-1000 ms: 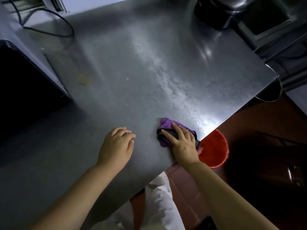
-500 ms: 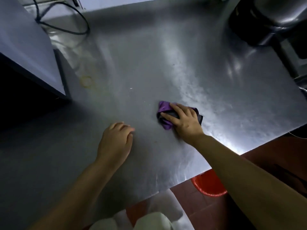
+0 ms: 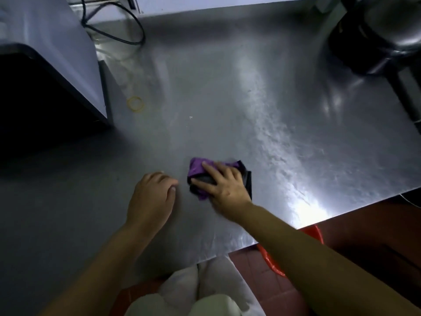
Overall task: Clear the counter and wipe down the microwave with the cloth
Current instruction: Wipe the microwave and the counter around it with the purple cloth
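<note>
Head view: right hand point(image 3: 224, 183) presses flat, fingers spread, on the crumpled purple-and-black cloth point(image 3: 197, 171) near the front of the brushed steel counter point(image 3: 227, 99), its long axis running roughly left to right; left hand point(image 3: 151, 200), grip loose and holding nothing, rests just beside it. Step judged: wiping the counter; next, carry the cloth to the white microwave point(image 3: 45, 37) at left, past the yellow rubber band point(image 3: 135, 103)

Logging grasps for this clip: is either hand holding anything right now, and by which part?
The right hand presses the purple cloth onto the counter, fingers spread over its top. The left hand rests on the counter, holding nothing.
</note>
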